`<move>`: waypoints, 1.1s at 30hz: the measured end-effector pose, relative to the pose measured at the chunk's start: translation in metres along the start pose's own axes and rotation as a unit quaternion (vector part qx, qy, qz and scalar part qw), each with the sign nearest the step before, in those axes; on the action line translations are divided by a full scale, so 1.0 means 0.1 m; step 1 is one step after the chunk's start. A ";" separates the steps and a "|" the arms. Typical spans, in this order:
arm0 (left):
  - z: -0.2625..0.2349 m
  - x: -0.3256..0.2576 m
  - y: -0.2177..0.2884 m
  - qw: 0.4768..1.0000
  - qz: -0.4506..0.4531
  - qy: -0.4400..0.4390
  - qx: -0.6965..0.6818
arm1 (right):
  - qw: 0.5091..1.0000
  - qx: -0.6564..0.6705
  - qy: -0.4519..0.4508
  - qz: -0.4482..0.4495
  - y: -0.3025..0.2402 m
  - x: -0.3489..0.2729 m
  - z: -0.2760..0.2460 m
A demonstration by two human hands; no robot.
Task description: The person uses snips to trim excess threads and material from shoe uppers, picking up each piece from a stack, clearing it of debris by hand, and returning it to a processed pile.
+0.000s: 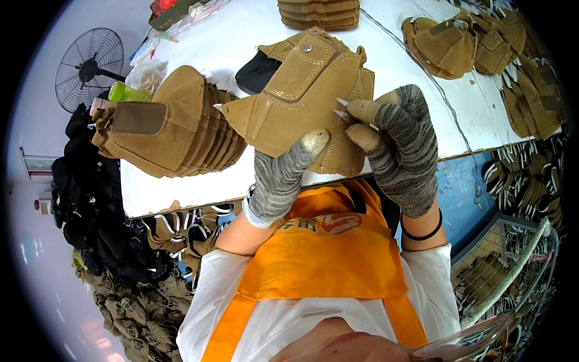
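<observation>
A tan suede shoe upper [329, 111] with white stitching, a flap and a round metal snap is held over the front of the table. My left hand [280, 178], in a grey knitted glove with a pale thumb tip, is closed on its near edge. The thumb lies on top, and the other fingers are hidden underneath. My right hand [401, 145], gloved alike, grips small pointed snips [342, 114]. Their two metal tips are apart and lie against the upper's right side; their handles are hidden in the hand. Black lining [256, 73] shows beyond the upper's left side.
On the white table [175, 196], a stack of tan uppers [163, 130] stands left, another stack [318, 13] at the back. More uppers [440, 48] lie far right. A cable [437, 84] crosses the table. A fan [89, 69] stands left; a wire basket [503, 265] sits lower right.
</observation>
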State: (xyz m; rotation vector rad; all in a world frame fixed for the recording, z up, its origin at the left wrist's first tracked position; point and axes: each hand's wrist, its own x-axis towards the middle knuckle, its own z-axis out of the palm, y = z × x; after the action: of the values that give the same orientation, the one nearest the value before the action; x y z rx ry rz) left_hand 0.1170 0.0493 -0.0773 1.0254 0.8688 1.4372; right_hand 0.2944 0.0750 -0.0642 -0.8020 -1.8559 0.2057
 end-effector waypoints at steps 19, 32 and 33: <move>-0.10 0.02 -0.14 0.951 0.137 -0.034 0.276 | 0.999 0.021 -0.023 0.039 -0.08 -0.02 -0.08; -0.02 0.00 -0.07 0.989 0.072 -0.031 0.127 | 0.998 0.006 -0.030 0.054 -0.08 -0.06 -0.08; -0.03 0.00 -0.08 0.987 0.079 -0.031 0.136 | 0.999 0.008 -0.007 0.047 -0.09 -0.06 -0.07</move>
State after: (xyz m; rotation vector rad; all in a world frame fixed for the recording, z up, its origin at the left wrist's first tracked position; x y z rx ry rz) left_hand 0.1174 0.0506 -0.0861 1.3626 0.9735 1.4347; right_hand 0.2980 0.0634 -0.0613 -0.8789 -1.8287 0.2858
